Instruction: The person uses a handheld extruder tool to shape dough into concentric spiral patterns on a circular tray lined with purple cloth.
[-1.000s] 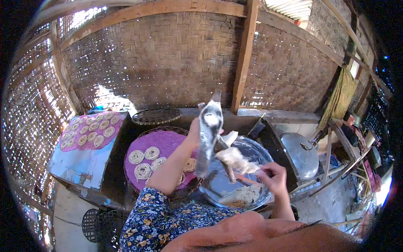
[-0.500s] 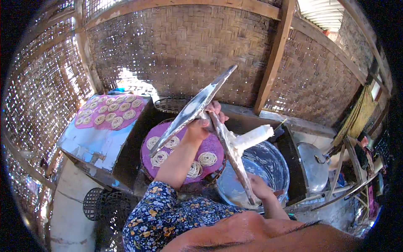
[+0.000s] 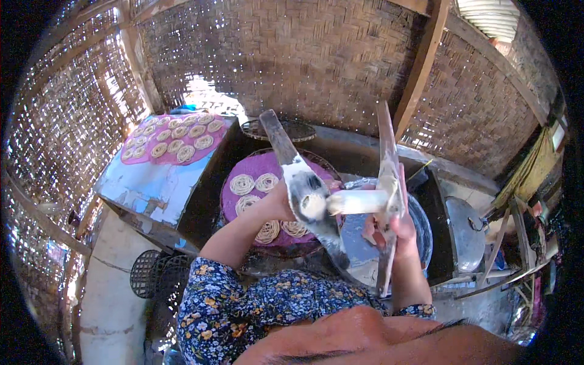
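In my left hand [image 3: 281, 202] is the lower half of a hand press [image 3: 331, 243], a long wooden bar with a round opening in its middle. Pale dough [image 3: 312, 207] shows in that opening. My right hand [image 3: 403, 236] grips the plunger half [image 3: 387, 152], another wooden bar with a white, dough-smeared cylinder [image 3: 359, 202] sticking out sideways. The cylinder's tip points left at the opening and is close to it; whether they touch I cannot tell. Coiled noodle nests [image 3: 242, 184] lie on a purple cloth [image 3: 255, 165] on a round tray below my left arm.
A blue basin [image 3: 420, 222] with whitish residue sits beneath my right hand. On the left, a box-like table [image 3: 149, 188] carries a pink cloth [image 3: 176, 159] with several noodle nests. A metal lid [image 3: 465, 234] stands at right. Woven walls [image 3: 292, 67] close off the back.
Both press halves have turned more upright, and the plunger cylinder now points left toward the opening instead of right. My right hand has risen out of the basin area to the plunger bar's middle.
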A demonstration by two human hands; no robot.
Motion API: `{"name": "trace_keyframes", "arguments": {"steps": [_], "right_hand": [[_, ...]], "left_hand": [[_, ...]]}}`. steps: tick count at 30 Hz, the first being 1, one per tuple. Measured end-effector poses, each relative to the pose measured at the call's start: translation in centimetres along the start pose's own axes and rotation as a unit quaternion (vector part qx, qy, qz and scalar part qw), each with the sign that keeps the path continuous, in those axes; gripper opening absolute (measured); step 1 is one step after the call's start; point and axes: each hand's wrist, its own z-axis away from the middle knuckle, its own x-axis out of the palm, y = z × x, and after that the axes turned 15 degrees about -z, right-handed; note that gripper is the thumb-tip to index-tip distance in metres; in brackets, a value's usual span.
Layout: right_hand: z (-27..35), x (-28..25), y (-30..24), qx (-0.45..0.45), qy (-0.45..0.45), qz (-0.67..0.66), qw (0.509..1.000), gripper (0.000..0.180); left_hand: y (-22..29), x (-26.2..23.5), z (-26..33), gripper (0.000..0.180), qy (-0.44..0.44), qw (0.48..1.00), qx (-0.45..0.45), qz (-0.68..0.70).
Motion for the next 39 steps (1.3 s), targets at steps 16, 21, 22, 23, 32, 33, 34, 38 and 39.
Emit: {"name": "trace_keyframes", "arguments": {"steps": [16,21,22,23,32,33,34,38,39], "right_hand": [[-0.5,3.2,2.9,-0.205,-0.178,0.630,0.728,0.079],[-1.3,2.5,6.5,-0.158,-0.131,0.610,0.765,0.081],[-1.7,2.6,6.8,-0.157,-0.119,0.612,0.766,0.081],[-2.1,2.8,7.1,-0.122,-0.130,0.602,0.778,0.082],[-9.5,-13.4,6.5,-0.007,0.139,0.719,0.681,0.059],[-9.1,-16.9,7.1,0.034,0.167,0.734,0.658,0.057],[-9.0,-19.2,7.4,0.073,0.196,0.747,0.631,0.055],[-8.5,-19.7,7.8,0.281,0.180,0.555,0.762,0.042],[-7.8,-20.3,8.3,0.250,0.195,0.504,0.803,0.033]], "left_hand": [[5.8,-1.0,3.2,0.072,0.012,0.882,0.040,-0.470],[3.2,-0.4,4.9,0.061,0.042,0.895,-0.044,-0.441],[2.7,-0.5,5.1,0.061,0.032,0.898,-0.040,-0.438],[2.0,-0.5,5.5,0.062,0.069,0.913,-0.062,-0.398],[0.2,-5.2,14.8,0.043,0.315,0.888,-0.193,0.274],[0.3,-6.6,15.4,0.042,0.306,0.876,-0.206,0.312],[0.0,-7.8,16.0,0.041,0.294,0.864,-0.220,0.344],[-0.1,-10.9,18.8,0.039,0.269,0.819,-0.278,0.423],[-0.2,-11.3,19.0,0.038,0.256,0.812,-0.290,0.436]]}}
